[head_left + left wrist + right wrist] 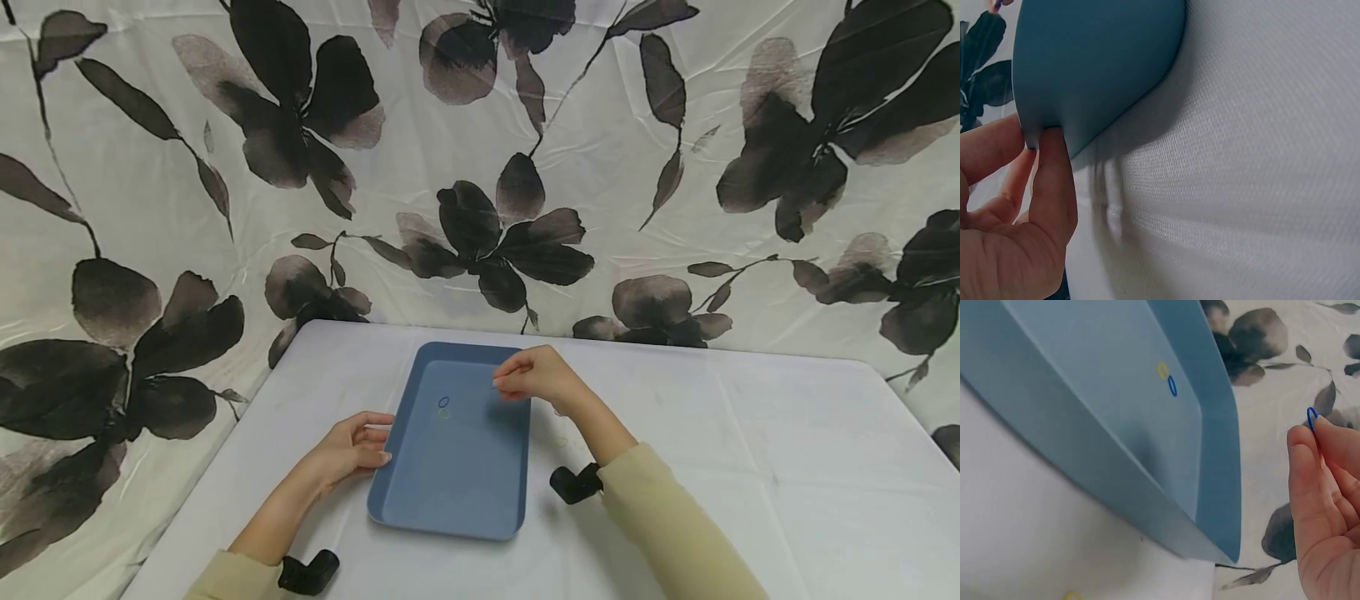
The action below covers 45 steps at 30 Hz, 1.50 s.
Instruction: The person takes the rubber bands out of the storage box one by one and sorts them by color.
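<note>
A blue rectangular tray (450, 492) lies on the white table. My left hand (348, 452) holds its left rim between thumb and fingers; the left wrist view shows the same grip at the tray's edge (1104, 69). Above the tray's far right part, my right hand (542, 377) pinches a small blue rubber band (1309, 416) between thumb and fingertip. Inside the tray, one blue rubber band (1173, 394) and one yellow rubber band (1159, 372) lie side by side.
To the tray's right, partly behind my right wrist, several small bands, including a yellow one (562, 442), lie on the tablecloth (712, 492). A black wrist device (576, 485) sits at each sleeve. Floral fabric (480, 125) hangs behind the table.
</note>
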### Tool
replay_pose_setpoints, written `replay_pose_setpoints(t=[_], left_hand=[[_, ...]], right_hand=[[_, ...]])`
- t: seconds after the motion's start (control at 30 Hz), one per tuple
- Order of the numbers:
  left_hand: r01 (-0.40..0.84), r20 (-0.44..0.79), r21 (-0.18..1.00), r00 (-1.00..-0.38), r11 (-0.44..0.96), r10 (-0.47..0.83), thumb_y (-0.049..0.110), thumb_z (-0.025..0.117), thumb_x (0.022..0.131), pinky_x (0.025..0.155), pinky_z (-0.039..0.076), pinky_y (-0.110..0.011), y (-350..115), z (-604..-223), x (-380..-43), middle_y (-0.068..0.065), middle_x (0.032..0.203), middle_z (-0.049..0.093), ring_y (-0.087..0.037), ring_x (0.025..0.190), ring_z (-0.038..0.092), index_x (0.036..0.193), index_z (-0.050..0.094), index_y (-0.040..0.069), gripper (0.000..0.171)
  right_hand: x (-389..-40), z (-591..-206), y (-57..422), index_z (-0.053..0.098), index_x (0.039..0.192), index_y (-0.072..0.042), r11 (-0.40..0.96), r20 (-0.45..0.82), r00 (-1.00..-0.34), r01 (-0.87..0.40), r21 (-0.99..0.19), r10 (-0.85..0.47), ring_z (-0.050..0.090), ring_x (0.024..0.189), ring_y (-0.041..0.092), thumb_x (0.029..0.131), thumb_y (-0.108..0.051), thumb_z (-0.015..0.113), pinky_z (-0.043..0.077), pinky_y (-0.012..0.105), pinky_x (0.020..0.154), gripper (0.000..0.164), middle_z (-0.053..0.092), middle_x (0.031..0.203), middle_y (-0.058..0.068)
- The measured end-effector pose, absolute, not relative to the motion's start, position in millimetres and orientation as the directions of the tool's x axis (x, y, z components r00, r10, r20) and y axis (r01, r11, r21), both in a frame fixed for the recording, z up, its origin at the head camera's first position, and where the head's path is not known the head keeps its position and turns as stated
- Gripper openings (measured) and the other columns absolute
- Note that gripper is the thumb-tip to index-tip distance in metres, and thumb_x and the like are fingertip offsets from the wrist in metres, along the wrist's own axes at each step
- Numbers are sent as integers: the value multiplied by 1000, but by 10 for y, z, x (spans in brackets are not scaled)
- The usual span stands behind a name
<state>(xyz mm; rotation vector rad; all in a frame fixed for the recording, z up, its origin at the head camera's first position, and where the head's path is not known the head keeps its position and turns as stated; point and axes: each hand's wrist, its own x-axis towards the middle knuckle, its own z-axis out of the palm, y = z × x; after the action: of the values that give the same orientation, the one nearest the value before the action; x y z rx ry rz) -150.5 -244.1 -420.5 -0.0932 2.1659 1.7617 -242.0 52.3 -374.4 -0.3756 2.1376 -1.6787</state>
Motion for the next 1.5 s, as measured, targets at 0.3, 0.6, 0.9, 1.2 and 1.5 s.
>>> replay_pose_setpoints(t=[0.3, 0.6, 0.9, 1.2, 1.5], left_hand=[[-274, -312, 932, -940, 238, 139, -8, 65, 79, 69, 50, -28, -2444, -4231, -1486, -21, 113, 53, -15, 85, 57, 133, 38, -9, 61], [-261, -303, 933, -941, 248, 152, -7, 64, 80, 70, 50, -29, -2448, -4223, -1509, -20, 113, 54, -15, 85, 57, 134, 37, -8, 61], [-263, -304, 935, -940, 238, 154, -8, 64, 80, 69, 50, -29, -2435, -4224, -1508, -19, 112, 54, -14, 84, 58, 134, 37, -8, 60], [-262, -301, 936, -942, 236, 148, -8, 64, 80, 69, 50, -28, -2443, -4235, -1507, -18, 110, 55, -14, 83, 58, 134, 37, -8, 60], [-261, -302, 932, -943, 252, 140, -7, 65, 80, 69, 50, -29, -2450, -4239, -1505, -20, 112, 54, -15, 84, 57, 134, 38, -7, 60]], right_hand=[[-2402, -3732, 690, 66, 92, 7, 198, -163, -885, 82, -977, -436, 67, 80, 27, 81, -1, 69, 52, 41, 78, 14, 68, 91, 22], [-2428, -3723, 877, 66, 88, 4, 177, -146, -890, 75, -981, -432, 67, 74, 19, 80, 0, 70, 53, 39, 75, 10, 69, 79, 8], [-2413, -3748, 978, 65, 87, 5, 135, -157, -887, 109, -985, -433, 65, 72, 16, 80, 2, 68, 54, 30, 70, 9, 68, 76, 5], [-2430, -3836, 1137, 63, 94, 9, 110, -178, -888, 145, -983, -424, 65, 71, 14, 83, 0, 66, 54, 28, 69, 14, 69, 83, 9], [-2416, -3904, 1308, 62, 102, 13, 96, -204, -887, 180, -979, -414, 64, 72, 13, 85, -1, 64, 53, 25, 68, 22, 68, 83, 7]])
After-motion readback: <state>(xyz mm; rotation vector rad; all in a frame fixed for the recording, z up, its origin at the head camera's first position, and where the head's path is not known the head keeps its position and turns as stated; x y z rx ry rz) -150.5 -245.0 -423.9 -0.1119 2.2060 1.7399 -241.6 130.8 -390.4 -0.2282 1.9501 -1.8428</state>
